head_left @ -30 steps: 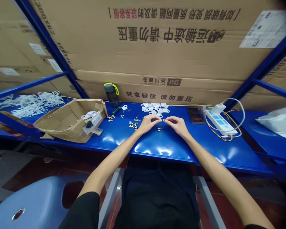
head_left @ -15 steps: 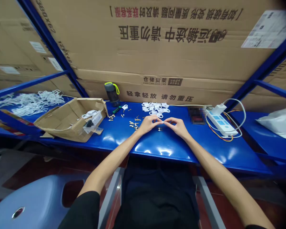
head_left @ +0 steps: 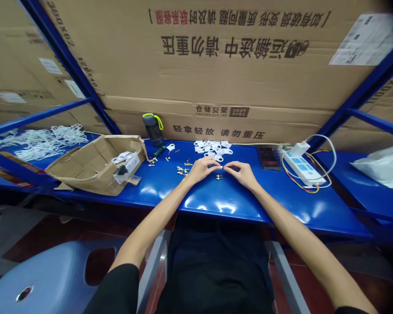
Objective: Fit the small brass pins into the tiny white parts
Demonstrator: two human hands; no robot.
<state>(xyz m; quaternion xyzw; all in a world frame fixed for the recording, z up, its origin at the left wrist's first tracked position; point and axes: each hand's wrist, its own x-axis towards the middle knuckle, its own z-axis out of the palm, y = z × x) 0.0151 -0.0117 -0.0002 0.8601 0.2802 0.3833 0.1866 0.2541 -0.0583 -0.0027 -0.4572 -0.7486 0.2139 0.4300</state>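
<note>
My left hand [head_left: 201, 170] and my right hand [head_left: 244, 173] meet fingertip to fingertip just over the blue table. Both are closed in a pinch around a tiny white piece [head_left: 221, 167] between them; its kind is too small to make out. Just below the fingers lies a small brass-coloured, screw-like piece [head_left: 219, 177]. Several similar pieces [head_left: 182, 170] are scattered left of my left hand. Behind my hands sits a pile of white ring-shaped plastic parts [head_left: 212, 148].
An open cardboard box [head_left: 85, 183] with white parts stands left. Near it are a dark bottle [head_left: 153, 131] and a green-handled tool [head_left: 159, 151]. Right are a power strip [head_left: 304, 168] with cables and a pixelated dark object [head_left: 270, 157]. White wire-like pieces [head_left: 49, 141] lie far left.
The whole view has shifted very slightly. Both hands keep their pinch on the tiny white piece, with only a slight movement of the fingers.
</note>
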